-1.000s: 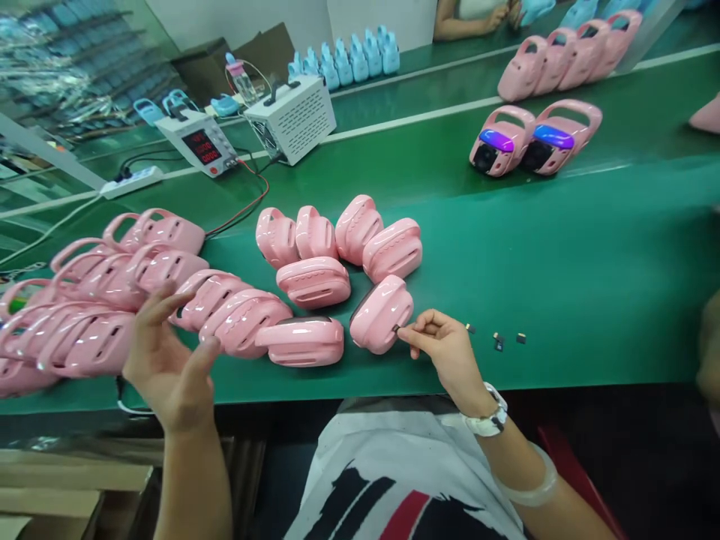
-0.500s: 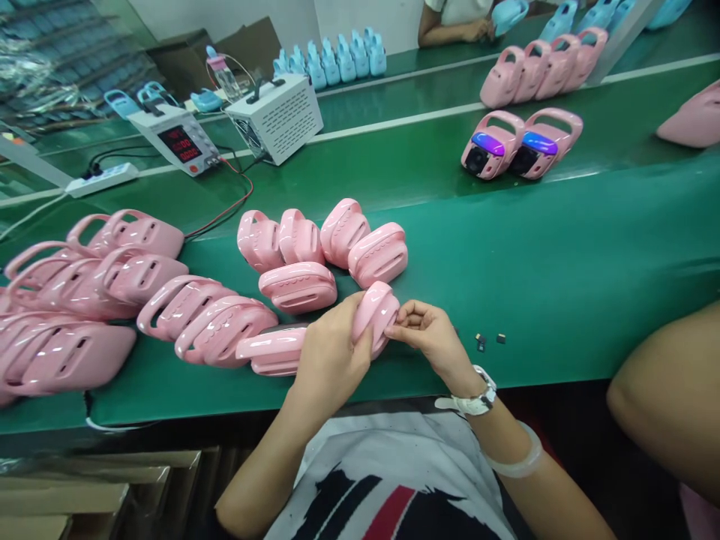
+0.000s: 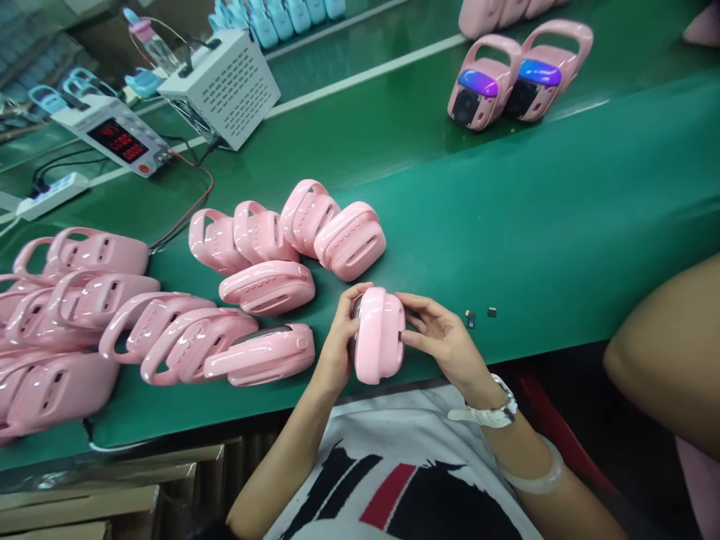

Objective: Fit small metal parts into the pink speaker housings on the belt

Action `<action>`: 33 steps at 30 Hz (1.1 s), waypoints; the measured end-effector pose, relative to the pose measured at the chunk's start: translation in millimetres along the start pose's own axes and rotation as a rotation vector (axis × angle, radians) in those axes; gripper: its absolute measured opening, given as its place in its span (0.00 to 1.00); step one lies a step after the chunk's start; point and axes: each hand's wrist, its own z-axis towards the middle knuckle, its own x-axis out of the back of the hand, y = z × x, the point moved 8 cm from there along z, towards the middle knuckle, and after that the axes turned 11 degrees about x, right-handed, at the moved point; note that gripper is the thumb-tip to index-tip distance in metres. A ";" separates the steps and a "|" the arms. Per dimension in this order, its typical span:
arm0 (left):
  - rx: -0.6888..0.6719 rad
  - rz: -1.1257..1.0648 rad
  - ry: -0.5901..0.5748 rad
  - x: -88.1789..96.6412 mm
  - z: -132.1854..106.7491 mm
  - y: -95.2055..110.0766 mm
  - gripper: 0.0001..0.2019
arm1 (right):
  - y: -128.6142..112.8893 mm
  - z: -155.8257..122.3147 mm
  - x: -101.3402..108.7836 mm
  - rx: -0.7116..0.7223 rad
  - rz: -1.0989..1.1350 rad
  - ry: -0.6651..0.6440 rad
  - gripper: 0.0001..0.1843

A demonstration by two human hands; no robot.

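Observation:
A glossy pink plastic speaker shell [image 3: 378,334] stands on end at the near edge of the green bench [image 3: 562,217]. My left hand [image 3: 336,341] grips its left side. My right hand [image 3: 442,337] holds its right side, fingertips pressed at a small dark slot in the edge. Two or three tiny dark chips [image 3: 478,315] lie on the bench just right of my right hand. Several more pink shells [image 3: 270,286] lie in a cluster behind and to the left of the held one.
A long row of pink handled shells [image 3: 84,307] fills the left. At the back stand a white vented box [image 3: 222,86], a power supply with red digits [image 3: 115,135] and two lit pink speakers [image 3: 511,79]. Another person's arm [image 3: 664,352] is at the right.
My left hand came across from the left row and took hold of the pink shell. Both hands then lifted it upright and drew it nearer to me.

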 end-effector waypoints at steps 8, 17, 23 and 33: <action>-0.040 0.067 0.048 2.4 -1.0 -0.3 0.18 | -1.4 2.8 -2.5 -0.073 0.043 0.017 0.26; -0.094 0.045 -0.005 2.7 -0.6 -6.0 0.18 | 1.2 0.5 -1.1 -0.129 0.072 0.013 0.25; -0.072 0.049 -0.037 1.0 -2.7 -5.3 0.17 | 1.2 1.8 0.1 -0.150 0.036 0.005 0.26; -0.073 0.053 -0.057 -3.8 -5.0 -0.2 0.16 | -6.2 7.3 -5.5 -0.198 -0.066 -0.046 0.26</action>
